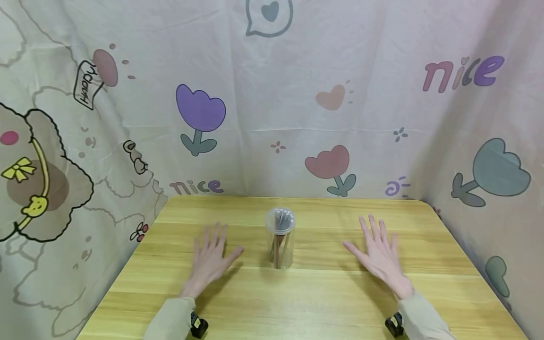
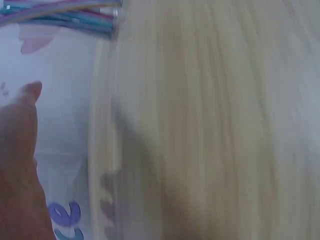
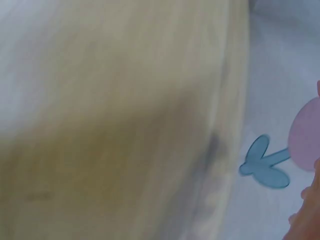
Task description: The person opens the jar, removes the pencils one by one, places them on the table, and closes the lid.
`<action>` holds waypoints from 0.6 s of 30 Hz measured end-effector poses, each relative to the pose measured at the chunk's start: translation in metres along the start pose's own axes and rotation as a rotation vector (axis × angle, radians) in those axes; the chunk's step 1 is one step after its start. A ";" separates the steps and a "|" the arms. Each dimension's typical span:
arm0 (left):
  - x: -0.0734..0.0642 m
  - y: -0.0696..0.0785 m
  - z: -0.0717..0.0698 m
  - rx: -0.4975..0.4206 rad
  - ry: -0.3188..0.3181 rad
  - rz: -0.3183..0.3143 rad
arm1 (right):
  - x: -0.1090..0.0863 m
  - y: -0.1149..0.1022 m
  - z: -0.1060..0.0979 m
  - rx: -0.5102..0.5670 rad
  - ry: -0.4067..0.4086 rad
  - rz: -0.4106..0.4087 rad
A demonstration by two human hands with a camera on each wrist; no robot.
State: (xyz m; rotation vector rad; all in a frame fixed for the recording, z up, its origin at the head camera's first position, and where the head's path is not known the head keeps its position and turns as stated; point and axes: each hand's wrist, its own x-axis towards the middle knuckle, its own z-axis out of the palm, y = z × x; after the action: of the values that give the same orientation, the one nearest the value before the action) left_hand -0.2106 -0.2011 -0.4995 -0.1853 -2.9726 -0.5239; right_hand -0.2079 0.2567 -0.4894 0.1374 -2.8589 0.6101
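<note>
A clear plastic cylinder (image 1: 287, 250) with a translucent lid stands upright near the middle of the table, holding several thin coloured sticks that look like pens or pencils (image 1: 277, 252). To its left, my left hand (image 1: 211, 259) is spread with fingers straight and thumb toward the cylinder, holding nothing. My right hand (image 1: 379, 255) mirrors it on the other side, fingers fanned out and nothing in it. Both hands are apart from the cylinder. In the left wrist view the coloured sticks (image 2: 65, 14) show at the top left, with part of the left hand (image 2: 17, 160) below them.
The wooden table (image 1: 272, 307) has rounded far corners. A printed curtain (image 1: 263, 94) with flowers and lettering hangs behind it and along both sides. A small black wrist camera (image 1: 198, 326) sits at the left sleeve, another wrist camera (image 1: 395, 325) at the right.
</note>
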 end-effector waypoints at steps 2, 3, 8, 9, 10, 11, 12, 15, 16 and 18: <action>0.000 0.008 0.000 -0.045 -0.030 0.028 | 0.002 -0.007 -0.003 0.044 -0.016 -0.016; 0.001 0.013 0.000 -0.067 -0.039 0.045 | 0.003 -0.011 -0.004 0.064 -0.021 -0.025; 0.004 0.033 0.006 -0.239 -0.076 0.124 | 0.009 -0.031 -0.009 0.161 -0.002 -0.092; 0.005 0.036 0.007 -0.268 -0.081 0.136 | 0.009 -0.035 -0.010 0.182 0.004 -0.102; 0.005 0.039 0.009 -0.303 -0.092 0.141 | 0.010 -0.039 -0.011 0.204 0.008 -0.110; 0.006 0.042 0.011 -0.341 -0.099 0.150 | 0.010 -0.042 -0.012 0.226 0.014 -0.116; 0.007 0.044 0.012 -0.375 -0.109 0.155 | 0.010 -0.045 -0.013 0.253 0.012 -0.117; 0.008 0.051 0.016 -0.476 -0.166 0.148 | 0.009 -0.053 -0.015 0.335 -0.003 -0.109; 0.009 0.053 0.017 -0.511 -0.182 0.146 | 0.009 -0.055 -0.016 0.361 -0.011 -0.105; 0.010 0.057 0.019 -0.575 -0.204 0.145 | 0.009 -0.059 -0.019 0.413 -0.031 -0.098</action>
State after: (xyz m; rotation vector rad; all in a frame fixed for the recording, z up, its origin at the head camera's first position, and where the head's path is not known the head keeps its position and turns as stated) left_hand -0.2147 -0.1400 -0.4973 -0.5252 -2.8711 -1.3994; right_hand -0.2049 0.2104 -0.4479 0.3508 -2.6941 1.1767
